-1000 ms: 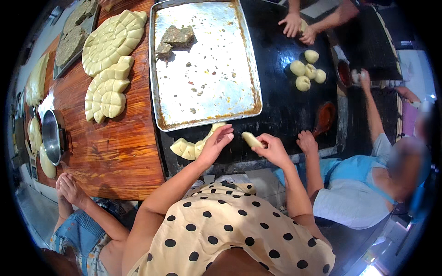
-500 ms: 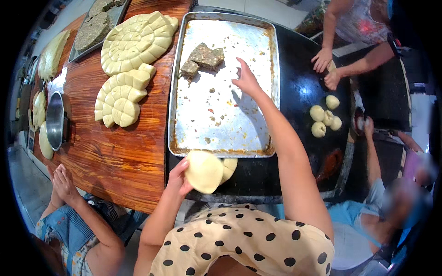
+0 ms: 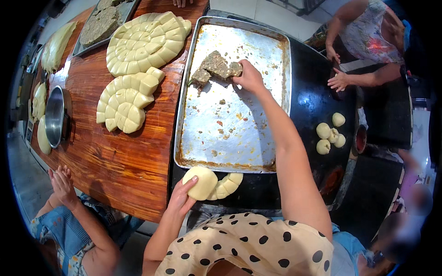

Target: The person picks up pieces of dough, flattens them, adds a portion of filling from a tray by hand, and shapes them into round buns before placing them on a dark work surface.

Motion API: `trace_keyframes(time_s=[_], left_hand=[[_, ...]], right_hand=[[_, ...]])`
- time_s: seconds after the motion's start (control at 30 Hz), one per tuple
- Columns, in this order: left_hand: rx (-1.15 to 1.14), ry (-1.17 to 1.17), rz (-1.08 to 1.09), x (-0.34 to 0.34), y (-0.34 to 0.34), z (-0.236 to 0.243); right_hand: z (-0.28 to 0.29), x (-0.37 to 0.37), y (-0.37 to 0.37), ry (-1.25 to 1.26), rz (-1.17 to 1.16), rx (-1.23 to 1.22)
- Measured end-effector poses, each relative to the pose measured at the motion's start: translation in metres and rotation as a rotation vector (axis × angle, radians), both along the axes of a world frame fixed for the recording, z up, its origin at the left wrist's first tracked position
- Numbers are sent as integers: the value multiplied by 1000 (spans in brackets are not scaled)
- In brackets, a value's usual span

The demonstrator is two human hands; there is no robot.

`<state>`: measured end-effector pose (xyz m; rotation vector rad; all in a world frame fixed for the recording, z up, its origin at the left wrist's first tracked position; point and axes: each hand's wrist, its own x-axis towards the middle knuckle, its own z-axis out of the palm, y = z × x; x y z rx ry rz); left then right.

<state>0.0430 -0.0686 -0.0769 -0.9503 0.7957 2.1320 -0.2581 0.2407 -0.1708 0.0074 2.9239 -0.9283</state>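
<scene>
My left hand (image 3: 182, 198) holds a flat round of pale dough (image 3: 202, 182) at the near edge of the large metal tray (image 3: 216, 152), thumb on top and fingers underneath. Over the tray reaches my right hand (image 3: 251, 78), its fingers closed on the right end of a crumbly brown-grey lump of filling (image 3: 214, 65). Crumbs and oily stains are scattered over the tray's bottom. A curved strip of scored dough pieces (image 3: 228, 186) lies just right of the dough round, partly behind it.
Two scored dough slabs (image 3: 146, 43) lie on the wooden table (image 3: 138, 161), by a metal bowl (image 3: 56, 117) and a tray of filling (image 3: 102, 30). Several dough balls (image 3: 323, 131) sit on the black surface at right. Co-workers' hands (image 3: 340, 80) are at far right and lower left.
My right hand has gone from open above the tray to gripping the filling. The dough round in my left hand has tilted and shifted slightly. The far-right co-worker's hands have moved.
</scene>
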Motion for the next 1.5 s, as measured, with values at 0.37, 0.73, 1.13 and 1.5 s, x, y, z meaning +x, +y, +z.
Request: trace_keyframes(time_s=[0.37,0.73,1.13,1.5], left_hand=[[-160,226,-45,-55,34,-8],[118,399,-132,-44,66,29],[205,433,-248,-20,69,51],[194,504,-299,-9,91,90]], right_hand=[[98,157,1,-182,95,-123],[185,268,-90,125,359,232],[216,314,-93,241,178,179],[170,339,-120,87,-824,-1680]])
